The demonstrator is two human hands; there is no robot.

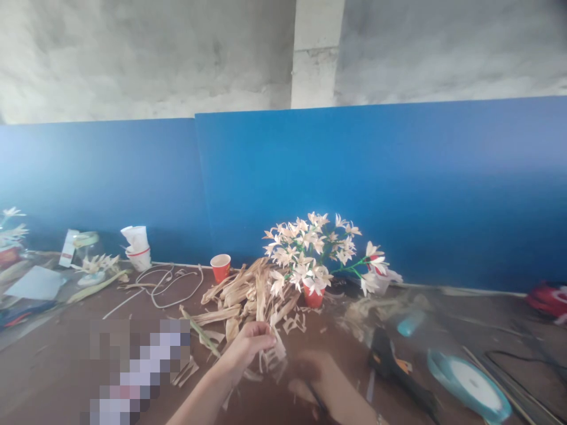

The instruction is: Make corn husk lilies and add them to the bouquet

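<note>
My left hand is closed, thumb and fingers pinching a pale strip of dried corn husk. Lower and to the right, my right hand is smeared by motion. Its fingers curl round a thin dark tool, too blurred to name exactly. A heap of dried corn husks lies just beyond my left hand, with cut scraps scattered about. Behind both hands, a bunch of cream husk flowers on green stems stands in a red cup.
Right: a black glue gun, a teal ribbon spool and thin sticks. Left: a red paper cup, a white cable, a white cup with paper and a blurred-out patch. A blue partition borders the brown table's back.
</note>
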